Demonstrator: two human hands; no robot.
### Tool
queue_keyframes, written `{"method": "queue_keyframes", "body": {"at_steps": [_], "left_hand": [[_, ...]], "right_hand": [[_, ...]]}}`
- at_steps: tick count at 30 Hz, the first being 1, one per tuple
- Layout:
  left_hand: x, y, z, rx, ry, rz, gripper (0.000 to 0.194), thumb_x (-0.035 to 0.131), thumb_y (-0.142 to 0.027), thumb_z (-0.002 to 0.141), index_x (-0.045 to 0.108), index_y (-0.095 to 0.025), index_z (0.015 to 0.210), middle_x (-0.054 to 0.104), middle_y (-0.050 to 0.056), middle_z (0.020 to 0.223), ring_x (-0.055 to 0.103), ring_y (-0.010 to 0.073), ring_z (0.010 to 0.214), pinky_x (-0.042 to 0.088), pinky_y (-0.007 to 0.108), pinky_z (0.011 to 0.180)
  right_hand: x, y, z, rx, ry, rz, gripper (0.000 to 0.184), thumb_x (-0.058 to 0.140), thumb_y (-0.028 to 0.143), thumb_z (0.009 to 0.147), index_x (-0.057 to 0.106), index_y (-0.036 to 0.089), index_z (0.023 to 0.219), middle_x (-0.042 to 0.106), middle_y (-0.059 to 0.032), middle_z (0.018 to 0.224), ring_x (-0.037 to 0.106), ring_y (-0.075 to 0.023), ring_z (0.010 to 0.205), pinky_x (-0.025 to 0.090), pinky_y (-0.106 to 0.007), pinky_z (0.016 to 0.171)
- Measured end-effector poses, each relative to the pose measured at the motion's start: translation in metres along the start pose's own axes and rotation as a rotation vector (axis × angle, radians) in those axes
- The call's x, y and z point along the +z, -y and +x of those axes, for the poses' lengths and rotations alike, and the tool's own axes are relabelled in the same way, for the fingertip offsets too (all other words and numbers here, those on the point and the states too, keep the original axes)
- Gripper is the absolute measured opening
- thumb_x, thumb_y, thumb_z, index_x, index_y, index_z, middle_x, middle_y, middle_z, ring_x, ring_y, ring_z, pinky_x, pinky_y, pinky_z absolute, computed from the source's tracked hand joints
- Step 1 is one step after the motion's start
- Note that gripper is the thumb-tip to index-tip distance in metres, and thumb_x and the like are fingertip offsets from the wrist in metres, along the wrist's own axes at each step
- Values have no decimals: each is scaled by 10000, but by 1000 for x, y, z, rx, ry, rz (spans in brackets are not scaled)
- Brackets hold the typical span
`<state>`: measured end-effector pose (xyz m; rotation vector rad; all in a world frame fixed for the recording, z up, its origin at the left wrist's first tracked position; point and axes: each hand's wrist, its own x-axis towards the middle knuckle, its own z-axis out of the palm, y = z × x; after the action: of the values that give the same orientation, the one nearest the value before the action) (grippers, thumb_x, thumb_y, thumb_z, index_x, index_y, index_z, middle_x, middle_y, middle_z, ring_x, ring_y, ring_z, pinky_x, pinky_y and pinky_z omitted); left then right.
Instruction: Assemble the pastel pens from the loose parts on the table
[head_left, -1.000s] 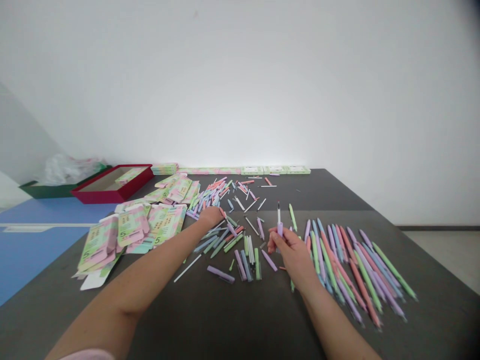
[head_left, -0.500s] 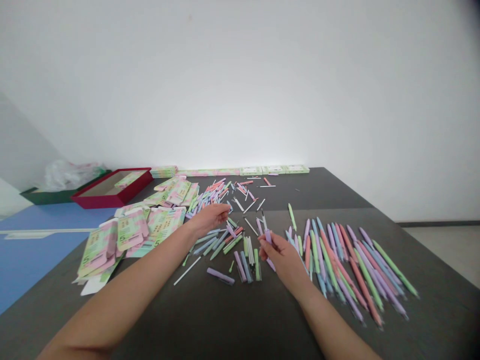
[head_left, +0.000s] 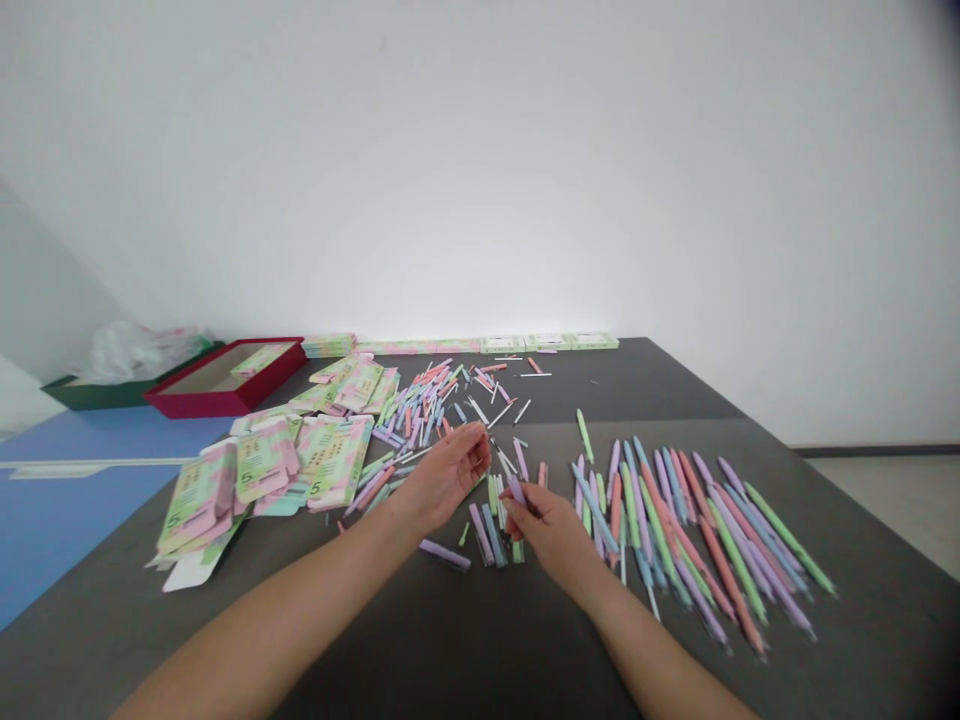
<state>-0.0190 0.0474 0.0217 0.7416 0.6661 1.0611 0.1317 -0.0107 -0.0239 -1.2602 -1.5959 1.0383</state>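
- While the purple barrel (head_left: 517, 489) pokes up from the right grip (head_left: 547, 522), it's pinched there over the counter (head_left: 480, 640).
- Near it, the left grip (head_left: 448, 475) curls inward; holding anything? Can't tell!
- Pens (head_left: 727, 575) fan out at right.

purple barrel (head_left: 516, 488): gripped by right hand (head_left: 551, 528) | left hand (head_left: 448, 478): held left of barrel | pens (head_left: 728, 582): spread right of barrel
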Motion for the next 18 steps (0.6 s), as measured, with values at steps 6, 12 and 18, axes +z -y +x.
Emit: {"method": "queue_keyframes", "body": {"at_steps": [6, 12, 18], "left_hand": [[4, 1, -3, -4, -2, -18, 112, 636, -255, 768, 594, -153, 788, 579, -9, 771, 560, 69, 691, 477, 209, 701], [5, 2, -2, 15, 6, 1, 127, 648, -260, 756, 588, -151, 783, 568, -15, 749, 550, 64, 676, 465, 203, 690], [6, 7, -3, 90, -11, 173, 188, 650, -317, 740, 575, -146, 740, 523, -27, 682, 505, 66, 641, 421, 202, 667]], "right_hand": [[1, -1, 1, -10, 4, -20, 195, 462, 299, 836, 576, 191, 721, 600, 16, 599, 565, -136, 562, 401, -229, 555], [1, -4, 1, -21, -1, -50, 199, 456, 299, 845, 572, 192, 724, 598, 22, 607, 567, -133, 564, 391, -229, 555], [0, -2, 1, -9, 2, -35, 188, 463, 295, 839, 586, 190, 741, 603, 20, 597, 570, -135, 562, 394, -229, 551]]}}
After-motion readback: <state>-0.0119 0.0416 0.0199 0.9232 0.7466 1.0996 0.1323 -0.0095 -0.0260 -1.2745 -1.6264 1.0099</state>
